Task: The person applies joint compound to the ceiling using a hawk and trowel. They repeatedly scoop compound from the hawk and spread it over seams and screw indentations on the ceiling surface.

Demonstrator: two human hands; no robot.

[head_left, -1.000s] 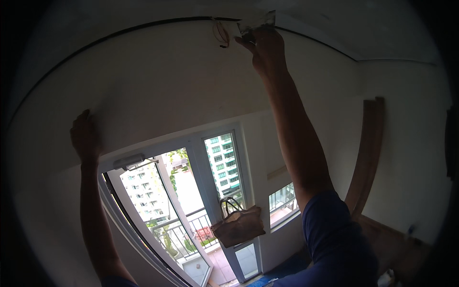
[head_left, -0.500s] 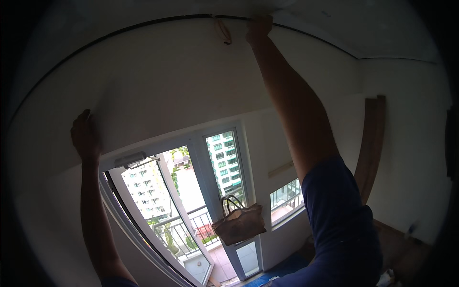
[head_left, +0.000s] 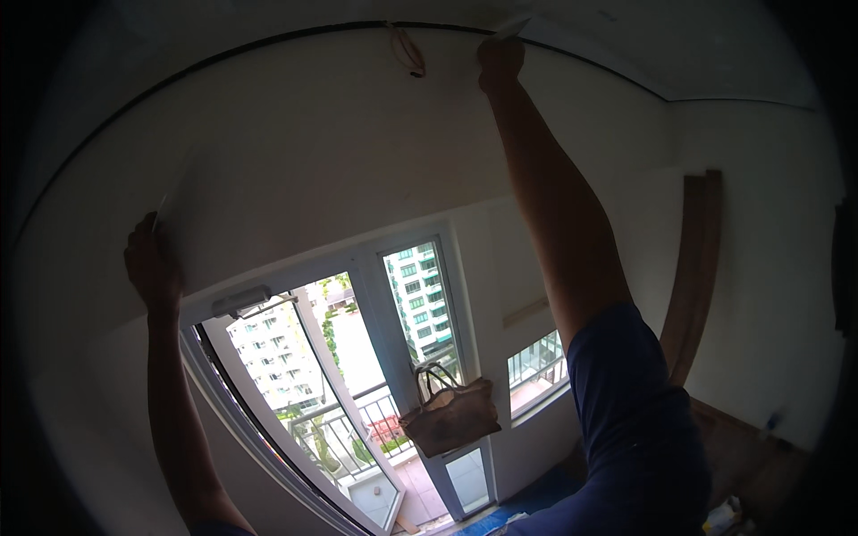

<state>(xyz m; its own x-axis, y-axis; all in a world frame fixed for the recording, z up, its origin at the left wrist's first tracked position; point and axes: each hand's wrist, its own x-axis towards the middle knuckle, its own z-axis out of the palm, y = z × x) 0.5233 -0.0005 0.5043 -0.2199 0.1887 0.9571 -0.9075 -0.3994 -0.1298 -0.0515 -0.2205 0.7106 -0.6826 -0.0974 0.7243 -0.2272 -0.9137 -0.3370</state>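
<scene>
High up near the ceiling line, my right hand (head_left: 501,64) is closed around a putty knife; its pale flat blade (head_left: 513,29) tilts against the edge where wall and ceiling meet. A dark gap (head_left: 295,37) runs along that edge. My left hand (head_left: 154,266) is raised before the white wall (head_left: 340,143), above the door frame's left corner. It grips a thin flat blade (head_left: 166,198), seen nearly edge-on and dim, so its full shape is unclear. Left of my right hand, a loop of pinkish cable (head_left: 409,55) hangs from the gap.
Below, a glazed door (head_left: 308,393) stands open onto a balcony with a railing. A brown bag (head_left: 454,418) hangs at the door frame. Long brown boards (head_left: 697,268) lean on the right wall. Blue sheeting (head_left: 536,500) lies on the floor beside the window wall.
My right hand has come slightly down and right from the ceiling edge, bringing its blade into view. My left hand has shifted slightly left and down, and its thin blade now shows.
</scene>
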